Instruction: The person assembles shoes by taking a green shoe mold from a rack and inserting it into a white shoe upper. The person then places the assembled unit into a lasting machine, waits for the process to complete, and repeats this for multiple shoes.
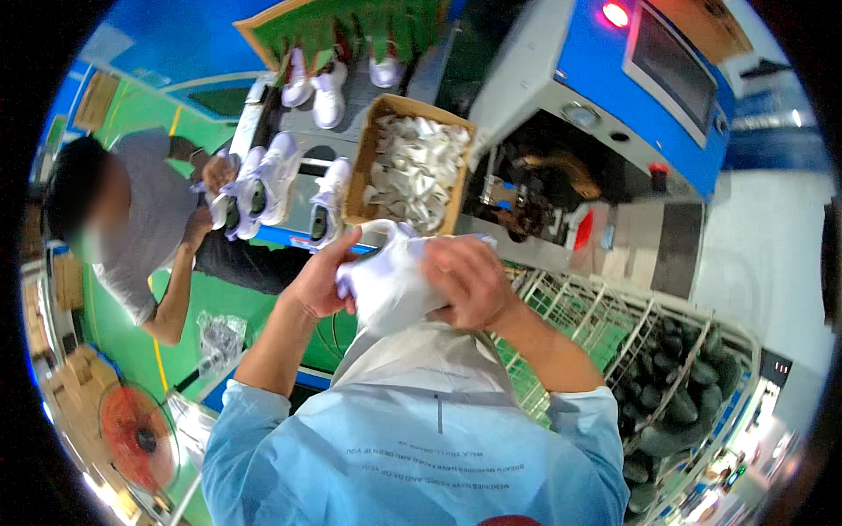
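A white and lavender shoe (386,289), blurred by motion, is held in front of my chest. My left hand (323,279) grips its left end, with the fingers closed round the edge. On its other side my right hand (469,285) curls over it, the fingers smeared and pressed against the white surface. Just beyond the shoe stands a cardboard box (357,175) full of small white curled pieces (417,167). Left of that box, several white and lavender shoes, among them a near one (329,202), sit on the conveyor (303,162).
A co-worker (145,210) at the left has a hand on shoes at the conveyor. A blue and grey machine (579,53) with a red lamp rises at the back right. Near my right elbow is a wire rack (631,329) with dark shoe-shaped forms (680,377). A fan (136,434) stands lower left.
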A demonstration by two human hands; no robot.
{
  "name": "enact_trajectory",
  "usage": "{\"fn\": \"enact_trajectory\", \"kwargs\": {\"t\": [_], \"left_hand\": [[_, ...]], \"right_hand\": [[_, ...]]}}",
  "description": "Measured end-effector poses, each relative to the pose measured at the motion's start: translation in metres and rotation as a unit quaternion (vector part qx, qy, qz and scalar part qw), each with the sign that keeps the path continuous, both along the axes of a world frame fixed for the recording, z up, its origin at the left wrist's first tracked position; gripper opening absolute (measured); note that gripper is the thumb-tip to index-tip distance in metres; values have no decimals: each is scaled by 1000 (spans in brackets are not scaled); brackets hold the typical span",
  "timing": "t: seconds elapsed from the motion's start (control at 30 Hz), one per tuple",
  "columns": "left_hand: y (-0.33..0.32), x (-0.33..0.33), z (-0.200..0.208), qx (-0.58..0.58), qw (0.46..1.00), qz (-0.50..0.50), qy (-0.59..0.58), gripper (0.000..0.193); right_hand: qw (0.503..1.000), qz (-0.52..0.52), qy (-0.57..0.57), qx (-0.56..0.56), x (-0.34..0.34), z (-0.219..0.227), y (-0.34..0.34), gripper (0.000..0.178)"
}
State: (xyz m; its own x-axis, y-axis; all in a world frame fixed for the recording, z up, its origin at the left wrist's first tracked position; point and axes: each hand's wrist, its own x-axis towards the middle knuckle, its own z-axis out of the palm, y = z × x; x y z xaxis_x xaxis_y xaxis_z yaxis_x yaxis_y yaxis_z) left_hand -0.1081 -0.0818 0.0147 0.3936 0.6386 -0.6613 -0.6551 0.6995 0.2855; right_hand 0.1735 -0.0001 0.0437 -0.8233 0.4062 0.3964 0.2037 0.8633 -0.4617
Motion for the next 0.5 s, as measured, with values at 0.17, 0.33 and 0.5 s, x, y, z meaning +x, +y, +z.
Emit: {"fn": "enact_trajectory", "kwargs": {"t": [0.17, 0.33, 0.5], "left_hand": [[20, 106, 0, 70, 984, 27, 160, 59], [12, 156, -22, 45, 982, -42, 176, 33], [11, 157, -66, 53, 953, -171, 244, 33]], "right_hand": [[744, -300, 268, -534, 100, -31, -12, 85], [663, -396, 350, -531, 160, -31, 2, 88], [749, -528, 137, -376, 171, -29, 55, 96]]}}
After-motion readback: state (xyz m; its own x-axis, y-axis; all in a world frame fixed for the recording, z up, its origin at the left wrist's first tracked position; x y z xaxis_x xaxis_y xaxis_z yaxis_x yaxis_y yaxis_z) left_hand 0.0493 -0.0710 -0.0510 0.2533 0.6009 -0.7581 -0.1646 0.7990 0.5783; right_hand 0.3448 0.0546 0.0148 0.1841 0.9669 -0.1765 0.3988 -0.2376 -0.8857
